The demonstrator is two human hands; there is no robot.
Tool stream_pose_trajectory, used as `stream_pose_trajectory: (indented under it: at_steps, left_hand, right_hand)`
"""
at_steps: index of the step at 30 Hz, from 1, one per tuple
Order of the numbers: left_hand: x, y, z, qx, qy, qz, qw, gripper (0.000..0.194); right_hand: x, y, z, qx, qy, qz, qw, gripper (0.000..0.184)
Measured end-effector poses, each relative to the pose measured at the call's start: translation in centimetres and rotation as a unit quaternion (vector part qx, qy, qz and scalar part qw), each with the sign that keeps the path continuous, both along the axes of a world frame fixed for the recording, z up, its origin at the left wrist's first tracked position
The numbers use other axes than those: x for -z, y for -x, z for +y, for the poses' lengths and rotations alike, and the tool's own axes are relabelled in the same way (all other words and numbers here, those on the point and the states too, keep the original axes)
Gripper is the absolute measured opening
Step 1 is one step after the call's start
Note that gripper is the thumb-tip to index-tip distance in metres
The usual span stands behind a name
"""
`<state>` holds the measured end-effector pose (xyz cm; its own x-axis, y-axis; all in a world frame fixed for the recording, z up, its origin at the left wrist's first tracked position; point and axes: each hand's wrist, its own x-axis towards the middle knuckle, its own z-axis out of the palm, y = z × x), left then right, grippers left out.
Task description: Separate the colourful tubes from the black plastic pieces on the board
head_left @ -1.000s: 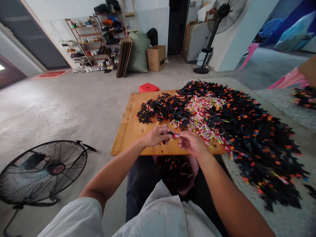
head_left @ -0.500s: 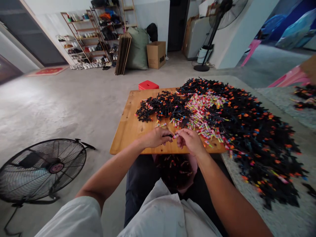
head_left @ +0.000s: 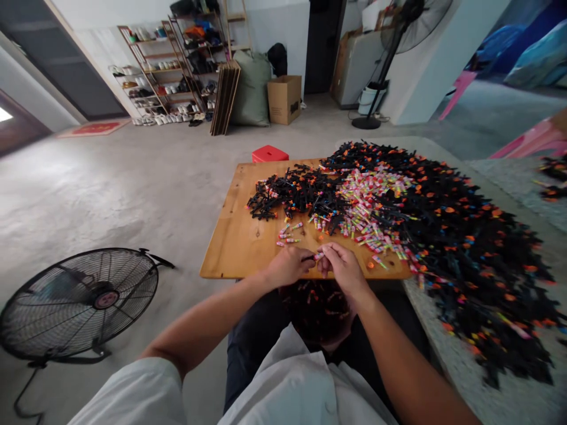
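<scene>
Tabletop (head_left: 225, 248) under my hands, and right between them a small black piece (head_left: 309, 258) sits gripped in my left hand (head_left: 287, 267) — mostly hidden — while my right hand (head_left: 342, 267) pinches a little pink tube (head_left: 319, 256) at its end, can't tell if they're joined. A few loose tubes (head_left: 292, 240) lie just past my left hand, the big tube pile (head_left: 367, 195) is farther out to the right, and a huge heap of black pieces (head_left: 460, 248) spreads off past my right hand.

Held piece (head_left: 319, 256) seemingly half-hidden by hands (head_left: 290, 267), details too small, standing fan (head_left: 391, 53) cropped above
</scene>
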<state>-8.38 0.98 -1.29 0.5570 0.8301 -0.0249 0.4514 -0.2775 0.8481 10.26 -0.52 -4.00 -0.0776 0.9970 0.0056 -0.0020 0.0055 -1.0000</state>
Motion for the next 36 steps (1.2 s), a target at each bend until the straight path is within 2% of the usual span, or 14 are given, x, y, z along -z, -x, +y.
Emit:
stream_pose_trajectory:
  at_steps: [2,4,7,8,10,11,12,14,16,19,23,27,32,36]
  left_hand:
    - [1.4,-0.5,-1.2,-0.051,-0.041,0.021,0.998,0.021]
    - [2.4,-0.3,-1.5,-0.038,-0.050,0.038,0.997,0.017]
    - [2.8,1.0,0.8,0.036,-0.029,0.057,0.997,0.013]
    - [2.7,1.6,2.3,0.026,-0.027,0.067,0.997,0.013]
    - [2.1,2.8,5.9,-0.070,-0.030,0.102,0.992,0.014]
    - [1.8,3.2,7.8,-0.151,-0.029,0.120,0.981,0.014]
    - [1.5,3.5,9.5,-0.188,-0.032,0.128,0.973,0.015]
    - [1.3,3.6,12.4,-0.230,-0.034,0.135,0.963,0.018]
    - [1.5,3.3,14.3,-0.248,-0.029,0.140,0.958,0.022]
    - [2.4,2.4,15.7,-0.284,0.008,0.153,0.946,0.034]
    - [3.2,2.0,16.7,-0.310,0.055,0.157,0.936,0.033]
    - [3.0,3.6,16.8,-0.299,0.083,0.114,0.944,0.015]
    - [2.1,6.8,14.5,-0.282,0.129,0.007,0.951,0.008]
    - [2.3,8.4,11.6,-0.230,0.173,-0.079,0.954,0.020]
  right_hand:
    - [0.6,-0.5,-0.4,-0.014,0.001,-0.031,0.999,0.038]
    - [1.0,-1.6,-0.8,-0.052,0.016,-0.089,0.995,0.037]
    - [1.3,-3.6,-1.5,-0.121,0.056,-0.202,0.970,0.031]
    - [1.5,-4.1,-1.6,-0.149,0.078,-0.232,0.958,0.029]
    - [1.8,-4.7,-1.7,-0.219,0.132,-0.275,0.927,0.025]
    - [1.9,-4.6,-1.5,-0.252,0.146,-0.292,0.911,0.024]
    - [2.0,-4.2,-1.1,-0.273,0.139,-0.309,0.900,0.023]
    - [1.8,-2.7,0.4,-0.254,0.067,-0.351,0.899,0.022]
    - [1.4,-0.3,2.4,-0.171,-0.025,-0.400,0.900,0.021]
    - [0.8,3.7,5.2,-0.100,-0.068,-0.464,0.878,0.025]
    - [1.3,7.1,6.7,-0.105,-0.079,-0.495,0.859,0.039]
    - [2.5,7.1,6.8,-0.095,-0.062,-0.500,0.858,0.030]
    - [3.3,5.1,7.1,-0.063,-0.014,-0.396,0.916,0.015]
    - [3.2,3.9,7.3,-0.018,0.022,-0.319,0.947,0.014]
